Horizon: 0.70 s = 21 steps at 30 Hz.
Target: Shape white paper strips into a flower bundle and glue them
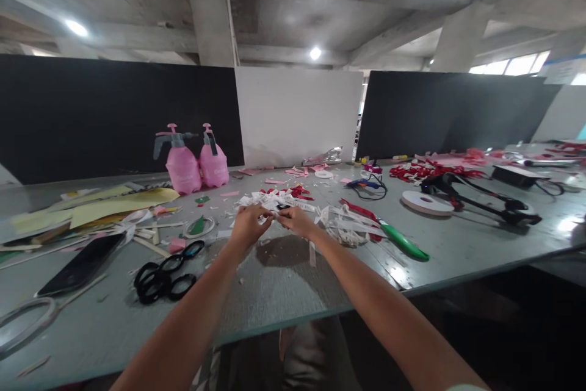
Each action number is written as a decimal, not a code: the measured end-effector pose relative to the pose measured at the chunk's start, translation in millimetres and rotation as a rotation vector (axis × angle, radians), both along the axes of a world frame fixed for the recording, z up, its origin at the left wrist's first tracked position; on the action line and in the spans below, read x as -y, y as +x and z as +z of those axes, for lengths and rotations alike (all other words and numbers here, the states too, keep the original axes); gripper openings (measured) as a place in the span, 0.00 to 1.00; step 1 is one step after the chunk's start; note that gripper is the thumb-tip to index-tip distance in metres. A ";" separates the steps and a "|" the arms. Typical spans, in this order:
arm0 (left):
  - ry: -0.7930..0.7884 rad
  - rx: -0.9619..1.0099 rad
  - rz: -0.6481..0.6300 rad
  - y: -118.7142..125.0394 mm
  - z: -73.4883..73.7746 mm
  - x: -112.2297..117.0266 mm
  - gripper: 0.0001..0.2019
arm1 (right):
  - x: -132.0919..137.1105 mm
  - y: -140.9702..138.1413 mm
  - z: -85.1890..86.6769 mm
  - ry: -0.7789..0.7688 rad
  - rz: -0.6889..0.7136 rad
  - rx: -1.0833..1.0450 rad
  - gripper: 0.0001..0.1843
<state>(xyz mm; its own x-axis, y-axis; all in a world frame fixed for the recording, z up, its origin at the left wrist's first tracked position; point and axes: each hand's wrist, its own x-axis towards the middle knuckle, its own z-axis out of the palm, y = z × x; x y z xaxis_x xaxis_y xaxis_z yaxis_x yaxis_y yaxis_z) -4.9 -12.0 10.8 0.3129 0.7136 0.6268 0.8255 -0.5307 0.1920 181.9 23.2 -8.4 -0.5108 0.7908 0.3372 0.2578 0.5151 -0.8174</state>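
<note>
Along the near edge of the table [274, 290], just beneath your forearms, a worn strip of the top gives your wrists their widest room — the drop-off runs close below it, so keep loose bits back from there. To your left, the black scissors [155, 281] and, past them, a dark phone [85, 263] crowd that side; to your right, a green handle [407, 242] slants toward the edge and narrows the way out. Your left hand [247, 225] and right hand [295, 220] meet at the fingertips, thumbs and forefingers curled close together; whether they pinch a scrap between them is too small to tell. The white ribbon pieces [257, 198] lie heaped just beyond your fingers, with a looser white tangle [341, 229] beside your right forearm. Many short lengths lie in that heap, but how many are finished, or left to do, cannot be told from this view. Farther on come red ribbons [300, 193] and a blue glue gun [365, 183] with its looped cord — then pink spray bottles [213, 168] on the left and an upright white panel [300, 113] closing off the back.
</note>
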 end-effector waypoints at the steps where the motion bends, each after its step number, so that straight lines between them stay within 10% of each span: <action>1: 0.002 -0.024 0.012 0.1 0.3 0.1 0.08 | 0.5 -0.5 -0.1 0.003 0.006 0.017 0.18; 21: 0.027 -0.054 0.023 2.7 -0.4 3.7 0.06 | 7.4 -5.8 -0.7 0.034 -0.074 0.074 0.20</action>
<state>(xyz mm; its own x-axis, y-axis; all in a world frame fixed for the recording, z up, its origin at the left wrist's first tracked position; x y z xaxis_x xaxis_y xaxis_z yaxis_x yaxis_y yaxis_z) -2.2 -15.7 10.4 0.3310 0.7037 0.6287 0.8461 -0.5163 0.1325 176.1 15.7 -9.1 -0.4761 0.8159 0.3280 0.3548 0.5195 -0.7773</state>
